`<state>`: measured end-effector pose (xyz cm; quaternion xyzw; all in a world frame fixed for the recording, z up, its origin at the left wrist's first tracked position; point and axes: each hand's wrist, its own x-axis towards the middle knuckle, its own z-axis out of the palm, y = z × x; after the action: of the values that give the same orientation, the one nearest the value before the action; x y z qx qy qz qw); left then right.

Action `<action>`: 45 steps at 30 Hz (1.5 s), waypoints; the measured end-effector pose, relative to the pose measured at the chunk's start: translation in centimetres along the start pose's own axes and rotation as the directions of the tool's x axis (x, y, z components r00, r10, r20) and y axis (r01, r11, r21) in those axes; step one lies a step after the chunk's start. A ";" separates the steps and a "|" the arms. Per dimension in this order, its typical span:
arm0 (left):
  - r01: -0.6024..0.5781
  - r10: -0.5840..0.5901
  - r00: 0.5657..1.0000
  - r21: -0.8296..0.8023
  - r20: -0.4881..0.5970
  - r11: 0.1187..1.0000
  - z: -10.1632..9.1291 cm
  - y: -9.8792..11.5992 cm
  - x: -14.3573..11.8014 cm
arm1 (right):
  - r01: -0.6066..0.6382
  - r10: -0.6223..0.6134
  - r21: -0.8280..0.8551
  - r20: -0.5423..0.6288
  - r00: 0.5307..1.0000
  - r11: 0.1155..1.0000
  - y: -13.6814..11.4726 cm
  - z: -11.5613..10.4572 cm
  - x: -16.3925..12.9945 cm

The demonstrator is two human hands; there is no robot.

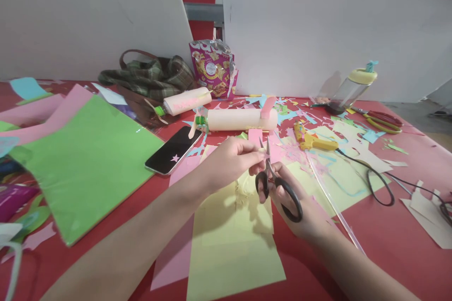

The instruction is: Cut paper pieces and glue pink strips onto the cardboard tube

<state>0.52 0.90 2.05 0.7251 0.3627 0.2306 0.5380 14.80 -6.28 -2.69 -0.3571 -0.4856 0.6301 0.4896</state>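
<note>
My left hand [231,157] pinches a small pink paper piece [264,154] at its fingertips above a yellow sheet [229,244]. My right hand [300,211] grips black-handled scissors [282,190], whose blades point up and meet the pink piece. Just beyond the hands lies a cream paper-covered bottle [240,119] with a green cap and a pink strip on it.
A green sheet [81,160] over pink sheets lies left, a phone [173,149] beside it. A second wrapped bottle [185,101], a plaid bag [148,77] and a snack bag [213,67] stand behind. Right: a yellow glue gun [312,140] with cord, a water bottle [349,89], red-handled scissors [383,120], paper scraps.
</note>
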 end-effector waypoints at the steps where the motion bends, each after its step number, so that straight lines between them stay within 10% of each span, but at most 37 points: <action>1: 0.000 0.000 1.000 -0.001 -0.009 1.000 0.1 0.0 0.0 | 0.000 0.000 -0.001 -0.012 1.000 1.000 0.1 0.0 0.0; 45: -0.013 0.005 0.998 -0.116 -0.070 0.993 1.1 -0.2 0.2 | -0.010 0.003 -0.041 -0.171 0.985 0.999 0.3 0.2 0.2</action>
<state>1.35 0.43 1.54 0.6857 0.3636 0.2789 0.5656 14.46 -6.20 -2.86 -0.4214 -0.4535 0.5885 0.5201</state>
